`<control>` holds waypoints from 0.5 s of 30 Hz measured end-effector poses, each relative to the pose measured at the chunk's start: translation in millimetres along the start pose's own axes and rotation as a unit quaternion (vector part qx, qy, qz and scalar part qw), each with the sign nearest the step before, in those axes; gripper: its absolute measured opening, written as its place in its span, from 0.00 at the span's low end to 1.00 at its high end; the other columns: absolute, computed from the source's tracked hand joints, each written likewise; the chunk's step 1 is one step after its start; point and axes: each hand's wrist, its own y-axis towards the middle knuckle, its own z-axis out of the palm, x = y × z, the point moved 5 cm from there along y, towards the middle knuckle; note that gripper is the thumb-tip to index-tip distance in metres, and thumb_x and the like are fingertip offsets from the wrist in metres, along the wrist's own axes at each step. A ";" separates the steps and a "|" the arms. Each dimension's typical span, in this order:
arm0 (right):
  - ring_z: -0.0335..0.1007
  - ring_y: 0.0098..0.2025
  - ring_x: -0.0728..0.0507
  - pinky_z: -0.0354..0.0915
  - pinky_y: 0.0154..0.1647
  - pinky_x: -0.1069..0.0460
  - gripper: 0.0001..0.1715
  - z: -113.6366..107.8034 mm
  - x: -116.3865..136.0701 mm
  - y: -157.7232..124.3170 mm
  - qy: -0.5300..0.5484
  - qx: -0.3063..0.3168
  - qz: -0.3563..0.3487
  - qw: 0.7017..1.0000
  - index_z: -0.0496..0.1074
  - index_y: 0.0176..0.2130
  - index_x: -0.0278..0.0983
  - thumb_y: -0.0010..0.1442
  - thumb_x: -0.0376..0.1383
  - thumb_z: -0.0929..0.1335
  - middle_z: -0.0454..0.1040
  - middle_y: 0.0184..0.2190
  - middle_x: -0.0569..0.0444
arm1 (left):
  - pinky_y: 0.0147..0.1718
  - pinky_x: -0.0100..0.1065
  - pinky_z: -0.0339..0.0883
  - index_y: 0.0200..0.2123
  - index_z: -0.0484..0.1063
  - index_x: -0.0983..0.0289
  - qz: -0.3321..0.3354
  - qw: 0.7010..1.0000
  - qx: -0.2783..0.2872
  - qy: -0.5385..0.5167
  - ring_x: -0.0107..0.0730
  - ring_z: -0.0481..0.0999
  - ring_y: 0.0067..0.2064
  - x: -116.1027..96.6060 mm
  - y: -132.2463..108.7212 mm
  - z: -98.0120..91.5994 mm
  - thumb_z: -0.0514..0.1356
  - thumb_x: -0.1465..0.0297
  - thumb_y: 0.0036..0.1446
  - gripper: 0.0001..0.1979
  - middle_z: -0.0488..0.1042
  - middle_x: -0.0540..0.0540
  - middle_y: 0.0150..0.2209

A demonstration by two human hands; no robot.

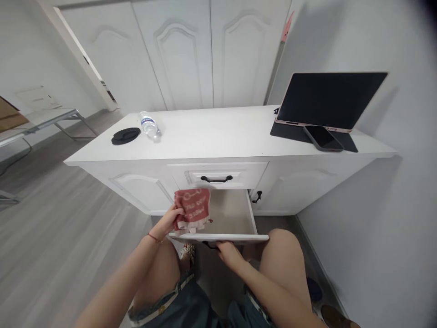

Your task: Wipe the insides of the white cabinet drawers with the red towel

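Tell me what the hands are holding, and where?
The left hand holds a red cloth by its left edge, over the open drawer. The right hand grips the drawer's black handle.

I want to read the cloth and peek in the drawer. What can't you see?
Head view:
writing on the red cloth: too small to read.
floor of the drawer under the cloth: hidden by it.
drawer handle: partly covered by the right hand.
fingertips of the left hand: behind the cloth.
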 end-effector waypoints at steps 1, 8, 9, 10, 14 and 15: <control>0.71 0.49 0.39 0.63 0.50 0.50 0.16 -1.4 -0.8 -1.9 -0.002 0.000 -0.007 1.000 0.74 0.45 0.36 0.58 0.30 0.63 0.75 0.46 0.46 | 0.12 0.25 0.55 0.18 0.60 0.62 -0.003 0.999 -0.020 -0.044 0.22 0.59 0.13 -3.5 -6.6 -12.7 0.58 0.77 0.33 0.08 0.61 0.43 0.12; 0.72 0.48 0.38 0.64 0.49 0.49 0.16 -20.5 -14.5 -20.0 -0.056 0.002 0.019 0.998 0.75 0.45 0.41 0.60 0.34 0.63 0.77 0.45 0.49 | 0.34 0.35 0.75 0.33 0.72 0.63 0.088 0.939 -0.153 -0.294 0.34 0.77 0.32 -29.8 -38.6 -61.1 0.57 0.81 0.37 0.16 0.78 0.50 0.31; 0.72 0.48 0.39 0.64 0.48 0.50 0.16 -21.6 -15.8 -20.2 -0.057 0.003 0.020 0.998 0.76 0.45 0.42 0.60 0.34 0.63 0.78 0.44 0.50 | 0.37 0.36 0.74 0.34 0.73 0.62 0.103 0.930 -0.167 -0.312 0.34 0.77 0.35 -31.6 -41.7 -64.4 0.57 0.81 0.39 0.17 0.78 0.50 0.34; 0.72 0.48 0.39 0.64 0.48 0.50 0.16 -22.2 -17.0 -19.4 -0.059 0.002 0.021 0.998 0.76 0.44 0.43 0.60 0.35 0.63 0.78 0.44 0.51 | 0.39 0.36 0.74 0.35 0.73 0.62 0.112 0.921 -0.180 -0.326 0.34 0.77 0.37 -32.2 -44.2 -67.4 0.56 0.81 0.40 0.17 0.78 0.50 0.35; 0.73 0.47 0.40 0.64 0.46 0.52 0.15 -21.2 -22.2 -8.3 -0.061 -0.003 0.019 0.998 0.76 0.44 0.43 0.60 0.35 0.64 0.78 0.43 0.52 | 0.42 0.42 0.73 0.34 0.72 0.61 0.099 0.903 -0.214 -0.359 0.37 0.77 0.39 -27.5 -48.6 -74.6 0.56 0.81 0.41 0.16 0.78 0.50 0.35; 0.73 0.46 0.40 0.63 0.46 0.52 0.15 -21.5 -23.9 -4.3 -0.059 -0.006 0.019 0.998 0.77 0.43 0.43 0.60 0.35 0.64 0.78 0.42 0.52 | 0.42 0.44 0.73 0.34 0.72 0.62 0.095 0.902 -0.221 -0.360 0.38 0.77 0.39 -25.9 -48.7 -75.9 0.55 0.81 0.41 0.16 0.78 0.51 0.35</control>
